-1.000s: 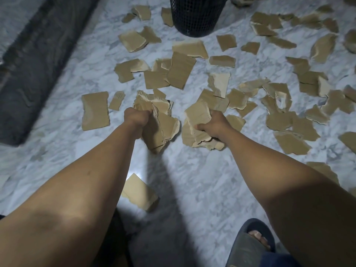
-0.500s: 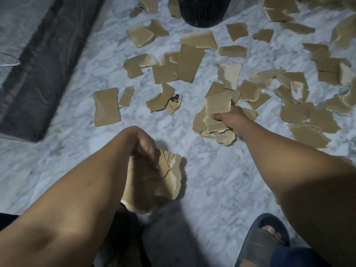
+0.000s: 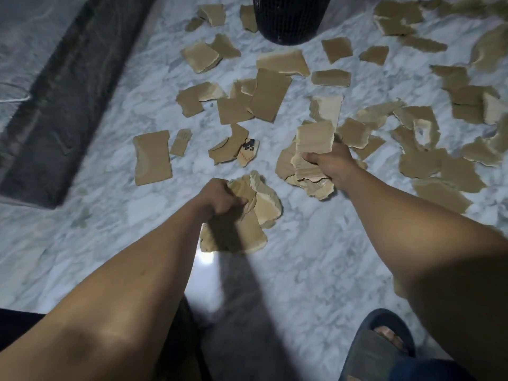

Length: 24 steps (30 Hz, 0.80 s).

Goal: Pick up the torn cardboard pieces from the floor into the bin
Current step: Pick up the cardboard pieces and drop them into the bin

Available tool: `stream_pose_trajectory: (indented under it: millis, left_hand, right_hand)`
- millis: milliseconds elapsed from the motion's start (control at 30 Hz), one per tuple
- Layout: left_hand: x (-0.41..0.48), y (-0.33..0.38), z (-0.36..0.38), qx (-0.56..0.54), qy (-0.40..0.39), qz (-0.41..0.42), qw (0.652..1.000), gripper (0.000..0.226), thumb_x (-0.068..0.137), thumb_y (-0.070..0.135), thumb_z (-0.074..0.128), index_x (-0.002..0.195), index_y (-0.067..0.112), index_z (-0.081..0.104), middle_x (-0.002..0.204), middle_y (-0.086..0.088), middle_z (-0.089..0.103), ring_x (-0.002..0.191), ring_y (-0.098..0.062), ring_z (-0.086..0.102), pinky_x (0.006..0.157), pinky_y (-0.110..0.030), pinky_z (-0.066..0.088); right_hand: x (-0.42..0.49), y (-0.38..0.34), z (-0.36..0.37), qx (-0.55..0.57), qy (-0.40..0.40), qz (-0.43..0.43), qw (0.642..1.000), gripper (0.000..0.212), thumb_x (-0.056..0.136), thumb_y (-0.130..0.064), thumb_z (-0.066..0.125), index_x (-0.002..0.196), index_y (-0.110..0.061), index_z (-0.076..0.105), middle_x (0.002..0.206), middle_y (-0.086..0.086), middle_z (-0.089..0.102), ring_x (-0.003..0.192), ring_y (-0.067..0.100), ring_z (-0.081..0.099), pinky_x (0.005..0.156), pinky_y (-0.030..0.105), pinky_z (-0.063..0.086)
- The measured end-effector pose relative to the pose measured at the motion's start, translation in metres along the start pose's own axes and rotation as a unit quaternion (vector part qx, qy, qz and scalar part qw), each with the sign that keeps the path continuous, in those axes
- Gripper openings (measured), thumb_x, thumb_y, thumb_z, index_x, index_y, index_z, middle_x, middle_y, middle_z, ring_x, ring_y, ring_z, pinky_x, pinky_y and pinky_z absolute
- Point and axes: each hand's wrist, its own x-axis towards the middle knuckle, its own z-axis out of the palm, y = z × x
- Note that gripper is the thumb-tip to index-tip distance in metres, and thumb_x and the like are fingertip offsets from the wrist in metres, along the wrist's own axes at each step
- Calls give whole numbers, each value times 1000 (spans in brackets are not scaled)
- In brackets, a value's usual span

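Observation:
Several torn brown cardboard pieces (image 3: 268,96) lie scattered over the marble floor. My left hand (image 3: 220,198) grips a thick bunch of cardboard pieces (image 3: 247,224) above the floor at the centre. My right hand (image 3: 331,165) grips a second bunch of cardboard pieces (image 3: 310,152), low among the pieces on the right. The black mesh bin (image 3: 290,19) stands at the top centre, well beyond both hands; only its lower part shows.
A dark grey mat (image 3: 63,105) runs along the left side. My foot in a dark slipper (image 3: 376,350) is at the bottom right. One small piece with a printed label (image 3: 248,151) lies between the hands and the bin. A long piece (image 3: 152,158) lies left.
My left hand pulled its bunch back towards me, then moved it forward again. My right hand has kept its bunch at about the same spot. The camera has shifted slightly.

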Motion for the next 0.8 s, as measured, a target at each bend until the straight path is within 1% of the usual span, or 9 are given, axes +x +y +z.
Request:
stream_pose_trajectory:
  millis: [67,133,233,300,433,533,600,700,800]
  left_hand:
    - [7,9,3,-28,52,32,998,30,78,33,82,82,13,60,80,-3,62,79,-23,59,67,-29,43]
    - [12,14,3,14,56,45,997,34,77,38,81,83,16,56,87,-4,62,86,-25,59,69,-30,42]
    - [14,14,5,167,44,35,984,58,65,56,83,97,15,56,109,-9,55,101,-30,55,79,-34,47]
    - [10,9,12,250,33,35,967,76,55,59,87,109,14,56,120,-8,42,110,-32,46,86,-36,47]
    - [7,1,22,225,21,21,974,90,55,45,93,122,8,46,127,-13,42,105,-35,56,81,-39,51]
    - [7,3,22,176,-5,-18,984,98,53,43,94,128,8,41,122,-13,53,108,-31,58,78,-36,52]
    - [8,6,22,172,-25,-24,984,89,56,42,93,125,7,49,118,-11,57,102,-27,60,76,-34,54]
    - [17,9,25,213,-43,22,976,58,62,41,90,107,11,69,103,-7,66,90,-23,63,71,-30,56]
    - [27,14,23,264,3,65,962,56,67,40,85,112,13,65,111,-7,63,106,-28,60,83,-40,56]
  right_hand:
    - [1,3,-7,-6,15,15,1000,50,67,-21,90,112,-17,69,106,2,74,99,26,70,94,48,56]
    - [1,6,-13,-6,20,28,999,50,65,-24,91,110,-18,69,106,3,74,100,27,69,94,48,56]
    - [0,10,-14,-21,10,38,999,67,51,-33,93,112,-22,67,103,1,74,97,28,70,89,49,58]
    - [-1,14,-9,-42,-13,42,998,65,60,-27,92,117,-20,63,103,1,73,97,27,70,90,48,58]
    - [0,15,6,-98,-41,36,994,66,54,-37,91,113,-22,66,100,-2,75,95,27,71,91,47,58]
    - [-2,6,13,-97,-58,24,993,51,65,-24,92,110,-15,69,102,3,75,97,28,70,94,47,56]
    - [-6,1,14,-94,-68,9,993,50,70,-17,90,114,-12,68,104,4,74,99,27,70,95,47,55]
    - [-9,-1,17,-118,-77,-20,990,53,75,-12,86,123,-10,63,108,4,71,104,26,67,98,42,53]
    - [-10,-6,21,-145,-87,-49,984,55,77,-11,84,128,-10,61,114,6,70,107,26,65,96,38,52]
